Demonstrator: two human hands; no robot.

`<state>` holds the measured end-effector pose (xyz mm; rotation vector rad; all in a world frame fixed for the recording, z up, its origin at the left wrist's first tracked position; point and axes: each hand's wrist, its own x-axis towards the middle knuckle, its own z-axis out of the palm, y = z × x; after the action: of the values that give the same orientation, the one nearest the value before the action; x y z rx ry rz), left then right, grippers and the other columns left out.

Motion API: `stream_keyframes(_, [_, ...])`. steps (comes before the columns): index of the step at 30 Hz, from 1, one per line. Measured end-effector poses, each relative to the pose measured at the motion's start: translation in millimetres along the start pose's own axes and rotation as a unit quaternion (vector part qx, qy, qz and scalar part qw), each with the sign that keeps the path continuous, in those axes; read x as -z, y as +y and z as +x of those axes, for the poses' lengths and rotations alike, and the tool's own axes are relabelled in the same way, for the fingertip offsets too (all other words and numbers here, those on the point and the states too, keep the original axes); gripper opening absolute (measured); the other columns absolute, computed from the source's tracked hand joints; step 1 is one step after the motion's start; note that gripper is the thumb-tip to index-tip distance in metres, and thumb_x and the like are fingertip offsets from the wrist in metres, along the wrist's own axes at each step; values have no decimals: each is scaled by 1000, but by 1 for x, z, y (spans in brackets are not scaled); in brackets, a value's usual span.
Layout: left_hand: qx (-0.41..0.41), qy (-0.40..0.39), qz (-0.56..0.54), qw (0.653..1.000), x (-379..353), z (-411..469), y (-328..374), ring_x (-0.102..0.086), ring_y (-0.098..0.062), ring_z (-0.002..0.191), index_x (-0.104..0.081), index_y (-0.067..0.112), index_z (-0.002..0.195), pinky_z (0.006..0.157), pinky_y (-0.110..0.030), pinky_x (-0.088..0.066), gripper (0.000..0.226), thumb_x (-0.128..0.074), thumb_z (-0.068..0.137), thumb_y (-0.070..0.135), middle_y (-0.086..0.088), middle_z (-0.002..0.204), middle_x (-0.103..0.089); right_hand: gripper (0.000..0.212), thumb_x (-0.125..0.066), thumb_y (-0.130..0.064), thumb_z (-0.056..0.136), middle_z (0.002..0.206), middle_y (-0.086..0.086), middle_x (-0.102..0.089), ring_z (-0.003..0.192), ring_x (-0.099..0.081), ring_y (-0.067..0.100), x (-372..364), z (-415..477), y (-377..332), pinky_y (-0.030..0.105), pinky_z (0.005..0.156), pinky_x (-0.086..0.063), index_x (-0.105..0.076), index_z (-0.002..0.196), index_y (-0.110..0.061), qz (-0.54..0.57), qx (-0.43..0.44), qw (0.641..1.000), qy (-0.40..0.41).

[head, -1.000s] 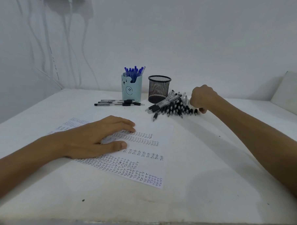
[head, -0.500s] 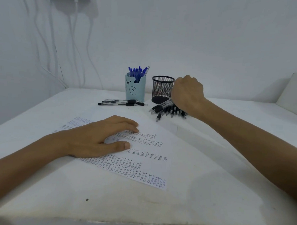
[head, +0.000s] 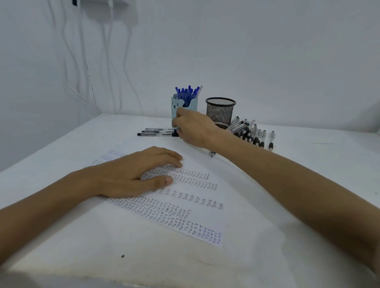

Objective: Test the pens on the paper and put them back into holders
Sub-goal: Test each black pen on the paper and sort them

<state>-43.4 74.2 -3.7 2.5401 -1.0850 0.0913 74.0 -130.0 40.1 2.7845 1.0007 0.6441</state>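
A sheet of paper (head: 183, 205) covered with rows of handwritten test words lies in front of me. My left hand (head: 135, 174) rests flat on its upper left part. My right hand (head: 194, 128) reaches over the right ends of three black pens (head: 154, 132) lying side by side, just in front of the light blue bear holder (head: 184, 106) filled with blue pens. Its fingertips bend down behind the hand, and I cannot tell whether they hold a pen. A black mesh holder (head: 220, 111) stands to the right. A pile of black pens (head: 250, 133) lies beside it.
Everything sits on a white table (head: 290, 224) that meets the white wall behind the holders. White cables (head: 106, 53) hang from a wall socket at the upper left. One black pen tip (head: 212, 154) shows under my right forearm.
My right hand has left the pile of black pens and moved left, to the three pens in front of the blue holder. My left hand stays on the paper.
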Motion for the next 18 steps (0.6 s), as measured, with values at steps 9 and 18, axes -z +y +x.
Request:
stream_keyframes(9, [6, -9, -15, 1000, 4, -1, 6, -38, -1, 149, -52, 37, 148, 120, -31, -37, 54, -46, 102, 65, 28, 156, -42, 21, -54, -5, 92, 97, 12, -59, 89, -61, 32, 7, -3, -14, 34, 60, -36, -52, 113, -2, 15, -21, 999, 30])
stream_keyframes(18, [28, -8, 9, 1000, 11, -5, 23, -40, 1, 144, -51, 44, 132, 117, -32, -40, 43, -60, 95, 65, 30, 146, -45, 76, -15, -81, 92, 60, 3, -53, 56, -52, 19, 40, -46, -4, 34, 55, -43, -43, 68, -14, 103, -99, 989, 39])
